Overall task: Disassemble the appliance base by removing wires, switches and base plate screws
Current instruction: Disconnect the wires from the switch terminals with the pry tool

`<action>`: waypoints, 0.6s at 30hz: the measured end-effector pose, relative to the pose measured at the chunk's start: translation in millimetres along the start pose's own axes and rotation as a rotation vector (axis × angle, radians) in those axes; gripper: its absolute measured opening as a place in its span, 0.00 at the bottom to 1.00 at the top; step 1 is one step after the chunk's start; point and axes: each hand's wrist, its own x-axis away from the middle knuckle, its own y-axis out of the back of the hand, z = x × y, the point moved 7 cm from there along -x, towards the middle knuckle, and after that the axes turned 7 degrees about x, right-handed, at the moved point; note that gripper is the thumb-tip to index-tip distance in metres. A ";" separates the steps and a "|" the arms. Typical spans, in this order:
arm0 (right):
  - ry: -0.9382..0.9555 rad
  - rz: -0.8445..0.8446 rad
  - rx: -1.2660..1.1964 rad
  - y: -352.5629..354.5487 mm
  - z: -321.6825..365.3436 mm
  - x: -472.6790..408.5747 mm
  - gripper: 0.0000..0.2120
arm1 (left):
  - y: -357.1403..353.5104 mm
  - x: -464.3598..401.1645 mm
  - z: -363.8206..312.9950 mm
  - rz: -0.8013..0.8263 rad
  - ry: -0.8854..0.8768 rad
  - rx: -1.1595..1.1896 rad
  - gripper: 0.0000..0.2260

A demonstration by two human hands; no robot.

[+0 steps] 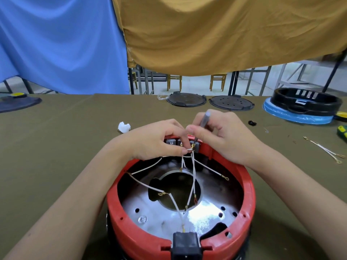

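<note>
The red appliance base (247, 192) lies upside down in front of me, its shiny metal inner plate (161, 214) showing. Several white wires (193, 175) with brass terminals cross the inside and run up to the switch block (172, 142) at the far rim. My left hand (155, 139) pinches a white wire end at the switch terminals. My right hand (219, 134) grips a grey-handled tool (205, 119), its tip down at the same terminals. A black power socket (185, 243) sits at the near rim.
Two dark round plates (185, 99) (231, 103) lie at the table's far edge. A black ring on a blue-wrapped part (304, 104) stands far right. Removed wires (326, 150), a small black piece (252, 122) and a white wad (124, 127) lie on the olive cloth.
</note>
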 end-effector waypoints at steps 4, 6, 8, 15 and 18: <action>0.164 0.086 0.301 -8.4 19.3 3.1 0.16 | -1.0 -0.2 -1.5 0.009 -0.008 0.024 0.04; 0.091 0.050 0.246 -7.9 15.8 1.5 0.17 | -0.7 0.3 -0.4 0.001 -0.001 0.018 0.03; -0.039 0.004 0.090 -6.0 5.0 0.8 0.15 | -0.8 0.4 -0.6 -0.001 0.000 0.015 0.02; -0.351 -0.053 -0.380 -9.0 -32.9 -3.5 0.16 | -1.2 0.9 -2.2 0.016 -0.006 0.009 0.03; -0.434 -0.049 -0.461 -14.0 -40.0 -4.7 0.17 | -1.1 0.9 -2.7 0.019 -0.002 0.010 0.03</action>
